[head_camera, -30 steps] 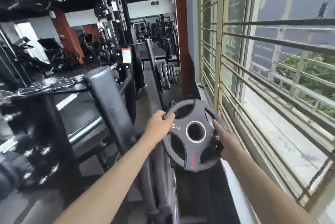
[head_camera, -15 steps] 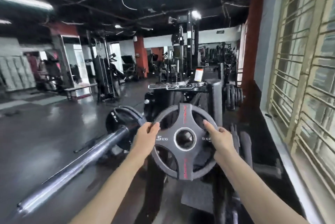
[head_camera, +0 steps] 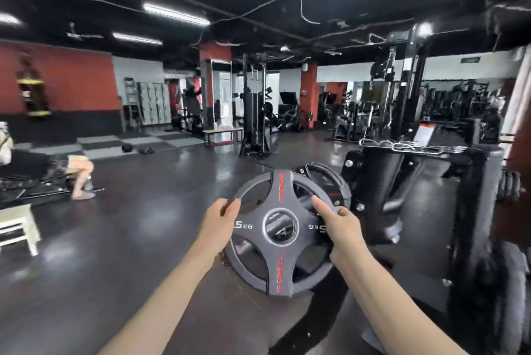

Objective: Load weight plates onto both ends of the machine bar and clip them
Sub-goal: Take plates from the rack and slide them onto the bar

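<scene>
- Since half a second ago the view has swung left and the plate (head_camera: 280, 232) has come in front of a second plate (head_camera: 327, 185), which sits behind its upper right edge; the long bar seen left of it earlier is out of sight now, so whether the sleeve already runs through the hub cannot be told
- Left hand (head_camera: 219, 226) grips the plate's left rim, fingers curled round the edge through a cut-out; right hand (head_camera: 340, 226) grips the right rim, thumb laid on the face, other fingers wrapped behind
- Holding at opposite sides keeps the plate upright and face-on, likely so the centre hole can be lined up with the bar end
- Machine (head_camera: 408, 179), dark and upright, stands right of the plate; chains or clips lie on its top, too blurred to name
- Writing on the plate: ".5 KG" left of the hub, the same inverted at the right; red lettering runs along the vertical spokes, unreadable
- Judged stage: this plate is being brought to the bar; clipping not yet done
</scene>
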The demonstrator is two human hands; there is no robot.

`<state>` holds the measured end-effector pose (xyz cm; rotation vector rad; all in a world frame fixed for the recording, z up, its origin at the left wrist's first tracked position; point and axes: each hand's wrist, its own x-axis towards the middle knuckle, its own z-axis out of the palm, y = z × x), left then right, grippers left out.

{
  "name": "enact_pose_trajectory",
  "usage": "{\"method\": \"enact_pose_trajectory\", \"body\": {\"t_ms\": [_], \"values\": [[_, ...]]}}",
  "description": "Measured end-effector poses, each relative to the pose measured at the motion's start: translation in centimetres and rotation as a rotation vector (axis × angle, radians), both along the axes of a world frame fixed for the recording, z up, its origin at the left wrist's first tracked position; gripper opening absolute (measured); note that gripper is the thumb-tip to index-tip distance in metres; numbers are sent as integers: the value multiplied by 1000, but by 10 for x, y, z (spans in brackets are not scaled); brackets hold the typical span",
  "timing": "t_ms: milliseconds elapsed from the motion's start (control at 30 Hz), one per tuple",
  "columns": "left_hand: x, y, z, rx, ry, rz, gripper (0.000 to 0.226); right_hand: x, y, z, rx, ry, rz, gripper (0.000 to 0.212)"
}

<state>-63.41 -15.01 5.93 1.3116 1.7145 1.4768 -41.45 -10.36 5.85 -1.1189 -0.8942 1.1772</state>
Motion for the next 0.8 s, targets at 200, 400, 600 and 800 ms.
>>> {"method": "enact_pose_trajectory", "body": {"t_ms": [200, 400, 600, 800], "values": [[-48, -21, -15, -61, -163, 77, 27, -59, -7, 2, -2, -84, 93, 42], [-78, -11, -47, -186, -293, 111, 34, -100, -9, -8, -35, -126, 109, 51], [-84, -2, -70, -388, -391, 82, 40, -118, -8, -18, -63, -218, 70, 51], [-73, -1, -62, -652, -431, -7, 97, -133, -22, -15, -10, -551, 13, 50]]}}
